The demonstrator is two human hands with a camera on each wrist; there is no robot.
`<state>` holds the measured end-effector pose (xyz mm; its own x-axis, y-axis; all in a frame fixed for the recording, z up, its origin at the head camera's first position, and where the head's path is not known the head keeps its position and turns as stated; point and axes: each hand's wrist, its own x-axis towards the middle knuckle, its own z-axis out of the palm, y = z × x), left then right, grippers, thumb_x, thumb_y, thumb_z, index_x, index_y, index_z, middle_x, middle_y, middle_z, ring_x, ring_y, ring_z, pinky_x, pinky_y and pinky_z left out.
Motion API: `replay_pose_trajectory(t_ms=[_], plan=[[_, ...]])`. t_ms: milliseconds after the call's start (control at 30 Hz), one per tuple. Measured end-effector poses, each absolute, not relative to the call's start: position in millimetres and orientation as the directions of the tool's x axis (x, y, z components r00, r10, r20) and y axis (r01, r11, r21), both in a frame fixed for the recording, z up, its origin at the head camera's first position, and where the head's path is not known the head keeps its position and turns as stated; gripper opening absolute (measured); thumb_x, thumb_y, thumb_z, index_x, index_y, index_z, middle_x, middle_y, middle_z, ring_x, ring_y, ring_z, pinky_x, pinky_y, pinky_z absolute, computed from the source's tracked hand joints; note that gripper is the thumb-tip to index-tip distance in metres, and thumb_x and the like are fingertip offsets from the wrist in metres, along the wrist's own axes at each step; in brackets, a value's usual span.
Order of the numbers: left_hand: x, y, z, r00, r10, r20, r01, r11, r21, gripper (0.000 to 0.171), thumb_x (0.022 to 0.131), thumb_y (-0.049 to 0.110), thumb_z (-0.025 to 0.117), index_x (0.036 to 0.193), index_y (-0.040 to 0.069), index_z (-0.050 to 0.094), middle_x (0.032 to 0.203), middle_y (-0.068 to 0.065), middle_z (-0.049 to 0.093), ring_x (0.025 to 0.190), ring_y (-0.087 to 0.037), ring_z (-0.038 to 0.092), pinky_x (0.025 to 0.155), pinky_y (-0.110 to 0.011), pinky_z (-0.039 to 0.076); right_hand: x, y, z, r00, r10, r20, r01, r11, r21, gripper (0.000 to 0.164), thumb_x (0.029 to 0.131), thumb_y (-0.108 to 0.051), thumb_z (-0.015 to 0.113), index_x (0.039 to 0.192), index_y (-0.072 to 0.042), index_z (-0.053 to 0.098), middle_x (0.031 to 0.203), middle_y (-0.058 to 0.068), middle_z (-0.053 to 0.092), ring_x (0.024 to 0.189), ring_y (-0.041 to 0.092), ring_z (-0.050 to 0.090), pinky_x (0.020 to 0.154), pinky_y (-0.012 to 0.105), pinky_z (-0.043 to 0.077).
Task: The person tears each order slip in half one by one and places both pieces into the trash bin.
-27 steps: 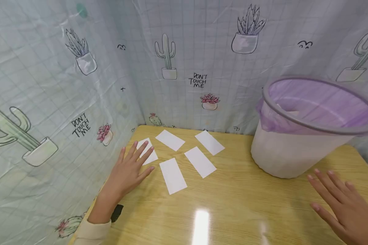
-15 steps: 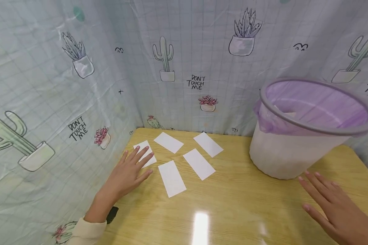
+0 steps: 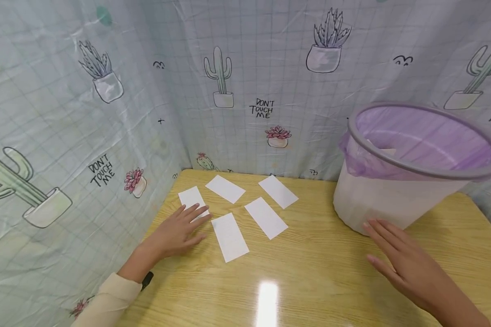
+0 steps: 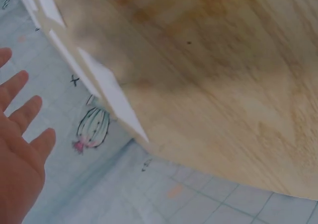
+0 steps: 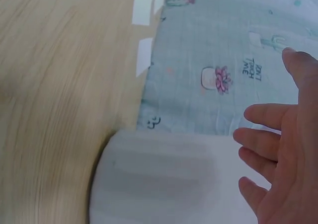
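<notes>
Several white paper rectangles lie apart from one another on the wooden table. My left hand (image 3: 180,234), fingers spread, overlaps the near end of the leftmost paper (image 3: 192,197) in the head view. Just right of its fingertips lies the nearest paper (image 3: 230,237). The left wrist view shows those fingers (image 4: 30,110) extended with nothing in them. My right hand (image 3: 407,265) hovers in front of a white bin (image 3: 372,200), its fingertips overlapping the bin's lower wall. Nothing is held in the right hand, as the right wrist view shows its fingers (image 5: 258,142) loosely extended.
The bin stands at the right with a purple liner (image 3: 425,131) under a grey rim (image 3: 393,159), and a pale piece (image 3: 388,152) shows inside. Three other papers, including the back right one (image 3: 278,191), lie further back. A cactus-print curtain (image 3: 237,68) borders the table.
My right hand has moved left, from beside the bin to in front of its base. My left hand has drawn back a little, uncovering more of the leftmost paper. The papers stay put.
</notes>
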<state>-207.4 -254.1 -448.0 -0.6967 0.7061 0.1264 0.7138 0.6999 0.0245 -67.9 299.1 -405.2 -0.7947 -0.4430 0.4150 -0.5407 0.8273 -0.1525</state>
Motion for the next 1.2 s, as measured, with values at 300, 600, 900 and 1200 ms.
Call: replay_pose_trajectory(t_ms=[300,600,900,1200], plan=[[-223,-251,-458,-0.576,0.807,0.127,0.814,0.553,0.179,0.058,0.100,0.029,0.065,0.153,0.012,0.047,0.157,-0.011,0.044,0.145,-0.031,0.041,0.117,-0.058,0.032,-91,266,-410,-0.776,-0.486,0.402,-0.583,0.795,-0.165,0.064,0.097,-0.028,0.070,0.154,-0.011,0.045,0.156,0.008,0.046,0.151,0.016,0.029,0.120,0.014,0.004],[-241,-242,-468,-0.539,0.842,0.000,0.815,0.522,0.252,0.061,0.103,0.035,0.062,0.156,0.014,0.042,0.162,-0.009,0.037,0.148,-0.028,0.035,0.117,-0.049,0.035,-115,232,-419,-0.758,-0.546,0.357,-0.626,0.762,-0.164,0.051,0.097,-0.027,0.070,0.142,-0.007,0.060,0.146,0.013,0.056,0.134,0.036,0.051,0.108,0.052,0.041],[-262,-230,-472,-0.329,0.944,0.010,0.923,0.320,0.213,0.059,0.100,0.016,0.060,0.156,0.014,0.042,0.164,-0.009,0.034,0.150,-0.026,0.032,0.118,-0.046,0.034,-143,184,-428,-0.691,-0.663,0.287,-0.722,0.645,-0.251,0.053,0.097,-0.029,0.070,0.144,-0.008,0.058,0.148,0.014,0.054,0.137,0.036,0.049,0.109,0.054,0.043],[-264,-233,-477,-0.306,0.952,-0.019,0.921,0.301,0.246,0.052,0.101,0.014,0.056,0.152,0.010,0.048,0.158,-0.014,0.041,0.146,-0.033,0.037,0.115,-0.052,0.037,-164,113,-459,-0.606,-0.778,0.163,-0.776,0.534,-0.336,0.049,0.103,-0.036,0.061,0.145,-0.010,0.058,0.148,0.009,0.055,0.137,0.026,0.051,0.112,0.043,0.043]])
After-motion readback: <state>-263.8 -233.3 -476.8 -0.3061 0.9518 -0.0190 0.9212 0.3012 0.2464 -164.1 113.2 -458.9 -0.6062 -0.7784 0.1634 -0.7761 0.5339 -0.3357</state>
